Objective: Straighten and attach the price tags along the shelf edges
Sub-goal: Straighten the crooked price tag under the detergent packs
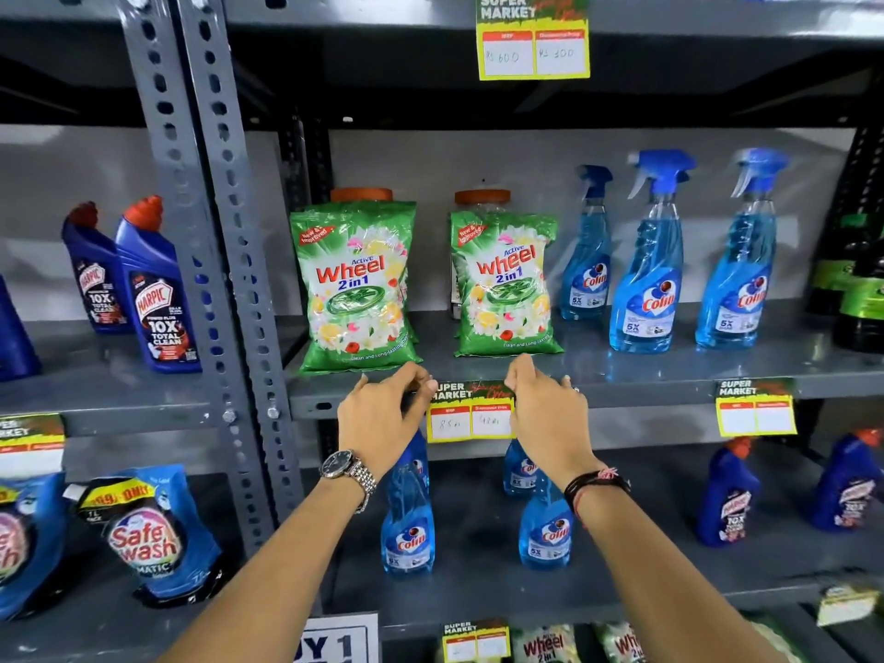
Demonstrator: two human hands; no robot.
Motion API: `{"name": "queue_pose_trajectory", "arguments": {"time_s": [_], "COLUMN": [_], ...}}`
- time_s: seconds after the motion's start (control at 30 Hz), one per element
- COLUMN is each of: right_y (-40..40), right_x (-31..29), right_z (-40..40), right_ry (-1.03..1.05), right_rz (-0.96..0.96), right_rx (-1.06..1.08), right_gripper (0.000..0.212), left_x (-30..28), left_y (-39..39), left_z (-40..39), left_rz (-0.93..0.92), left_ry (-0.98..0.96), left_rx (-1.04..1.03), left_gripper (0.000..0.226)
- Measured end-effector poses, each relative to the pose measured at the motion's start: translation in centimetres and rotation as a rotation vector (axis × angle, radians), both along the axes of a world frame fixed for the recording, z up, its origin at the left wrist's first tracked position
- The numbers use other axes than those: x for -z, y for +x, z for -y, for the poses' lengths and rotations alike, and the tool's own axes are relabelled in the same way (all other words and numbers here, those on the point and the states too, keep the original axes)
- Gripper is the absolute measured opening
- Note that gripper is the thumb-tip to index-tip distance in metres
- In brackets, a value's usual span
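Hands clamped on price tag (471, 413) at the middle shelf edge (646, 387): left hand (382, 413) pinches its upper left corner, right hand (545, 409) its upper right (handwritten figures illegible). Tag hangs level below two Wheel detergent packs (356, 284).

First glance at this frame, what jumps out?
Two bare hands meet at the middle shelf edge: the left hand and right hand grip the top corners of a yellow price tag. Right behind it stand two green Wheel detergent bags, with blue Colin spray bottles to their right. Another tag hangs from the shelf above.
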State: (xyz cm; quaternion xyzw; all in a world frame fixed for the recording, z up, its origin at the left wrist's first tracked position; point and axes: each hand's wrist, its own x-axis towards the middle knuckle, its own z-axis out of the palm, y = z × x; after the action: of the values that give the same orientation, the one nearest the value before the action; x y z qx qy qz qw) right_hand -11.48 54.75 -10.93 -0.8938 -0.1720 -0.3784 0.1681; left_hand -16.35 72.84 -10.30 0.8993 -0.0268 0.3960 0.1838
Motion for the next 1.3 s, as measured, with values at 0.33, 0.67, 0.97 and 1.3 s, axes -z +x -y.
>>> {"name": "queue_pose_trajectory", "arguments": {"time_s": [0.33,0.67,0.97,1.3], "right_y": [-0.5,-1.1,-1.3,-0.9], "right_x": [0.8,0.3,-0.4,0.2], "right_z": [1.5,1.5,0.7,0.2], "right_ry": [-0.043,0.019,0.092,0.1], "right_rz": [-0.053,-0.079,-0.085,-0.064], "right_rx": [-0.08,-0.103,-0.07,-0.006], "right_gripper": [0.026,0.029,0.022,0.011], "left_x": [2.6,2.1,2.1,2.1], "left_y": [0.9,0.6,1.0,1.3], "left_z": [-1.5,-1.0,-0.5,0.2], "left_rz": [-0.06,-0.023,0.055,0.079], "left_ry": [0.002,-0.061,-0.101,-0.134], "left_rx": [0.168,0.157,0.081,0.019], "left_gripper": [0.014,0.012,0.011,0.018]}}
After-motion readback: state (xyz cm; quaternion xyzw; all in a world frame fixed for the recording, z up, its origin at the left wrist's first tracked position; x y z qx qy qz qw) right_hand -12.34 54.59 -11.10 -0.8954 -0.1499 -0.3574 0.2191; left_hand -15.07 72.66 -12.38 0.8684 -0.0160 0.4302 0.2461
